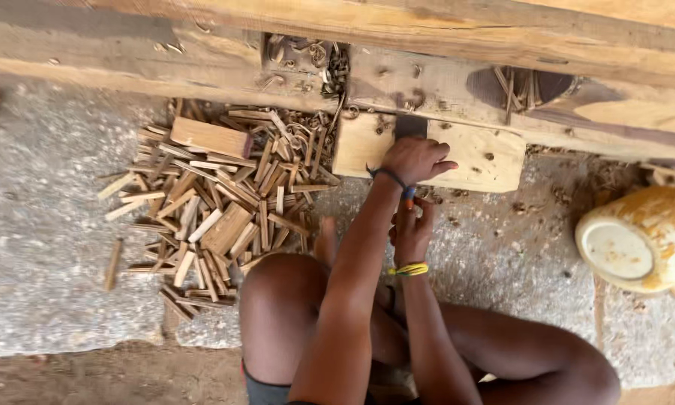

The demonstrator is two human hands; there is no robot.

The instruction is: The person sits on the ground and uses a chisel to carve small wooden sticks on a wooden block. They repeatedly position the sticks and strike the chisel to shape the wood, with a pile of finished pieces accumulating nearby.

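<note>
My left hand (416, 159), a dark cord around its wrist, is closed over a dark flat tool blade (410, 126) that rests on a pale wooden block (472, 154). Just below it, my right hand (411, 229), with a yellow band at the wrist, is curled around the tool's blue and orange handle (408, 195). The block lies against a long rough timber beam (202, 67). My bare knees fill the bottom of the view.
A heap of short split wood sticks (217, 202) and curled shavings lies to the left on the concrete floor (45, 240). A worn yellow round container (641, 240) lies on its side at the right. More shavings sit in a beam notch (307, 60).
</note>
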